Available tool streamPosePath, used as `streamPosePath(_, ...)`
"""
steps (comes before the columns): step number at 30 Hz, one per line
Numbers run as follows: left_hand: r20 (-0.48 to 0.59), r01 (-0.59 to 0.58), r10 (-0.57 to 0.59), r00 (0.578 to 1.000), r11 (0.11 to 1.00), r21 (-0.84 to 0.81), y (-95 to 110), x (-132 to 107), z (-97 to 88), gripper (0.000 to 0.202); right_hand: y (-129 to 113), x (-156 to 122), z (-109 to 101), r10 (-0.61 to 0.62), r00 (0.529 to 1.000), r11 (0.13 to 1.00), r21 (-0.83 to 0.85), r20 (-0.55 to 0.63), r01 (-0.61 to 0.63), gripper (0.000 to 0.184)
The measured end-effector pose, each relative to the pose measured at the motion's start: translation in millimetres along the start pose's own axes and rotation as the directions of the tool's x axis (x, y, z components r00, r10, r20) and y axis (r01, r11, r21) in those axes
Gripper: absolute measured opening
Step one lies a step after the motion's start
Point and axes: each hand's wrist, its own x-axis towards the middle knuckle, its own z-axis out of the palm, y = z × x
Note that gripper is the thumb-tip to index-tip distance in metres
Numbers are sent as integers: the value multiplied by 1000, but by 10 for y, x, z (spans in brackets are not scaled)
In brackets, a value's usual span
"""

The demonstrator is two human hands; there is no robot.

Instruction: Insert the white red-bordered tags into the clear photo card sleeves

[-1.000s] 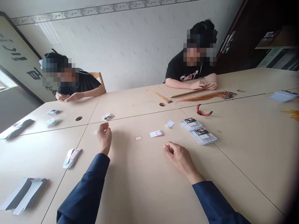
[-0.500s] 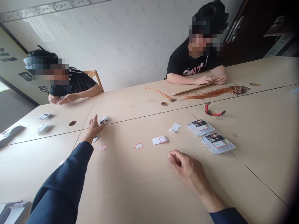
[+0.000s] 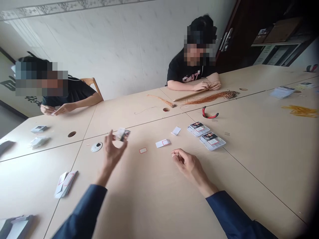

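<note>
My left hand (image 3: 113, 149) is raised above the table, its thumb and fingers closed on a small printed card pack (image 3: 122, 134). The pack is white with a dark picture. My right hand (image 3: 186, 162) rests on the table with its fingers curled in, and I see nothing in it. Between the hands lies a red-bordered label (image 3: 143, 150). A white folded card (image 3: 163, 143) with a red frame sits just beyond my right hand, and a smaller white card (image 3: 176, 130) lies behind it. Two stacks of printed cards (image 3: 213, 140) are to the right.
A white round disc (image 3: 96, 147) and a pile of white cards (image 3: 65, 184) lie left. Red-handled pliers (image 3: 209, 114), orange cords (image 3: 211, 99) and yellow strips (image 3: 300, 111) lie farther off. Two people sit across the table, one at a wooden strip (image 3: 191, 94).
My left hand has picked up the card pack from the table's far part and drawn it back to the right. The view has turned rightward. My right hand stays curled on the table.
</note>
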Motion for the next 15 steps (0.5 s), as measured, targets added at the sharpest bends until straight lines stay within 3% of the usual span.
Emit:
streamPosePath(4, 3, -16, 17, 1000, 973, -230, 511, -841, 152, 86, -195, -80, 209, 32, 999, 918, 394, 18, -37, 40)
streamPosePath(7, 41, 27, -14, 999, 942, -335, 726, -1186, 238, 89, -348, -120, 440, -55, 995, 837, 547, 83, 0, 44)
streamPosePath(11, 127, 139, -85, 988, 851, -506, 827, -1272, 333, 85, -369, -25, 595, -89, 995, 801, 597, 42, 46, 39)
streamPosePath(15, 295, 366, -220, 930, 626, -688, 834, -1168, 360, 60, -265, 190, 561, -102, 995, 814, 576, 10, 77, 43)
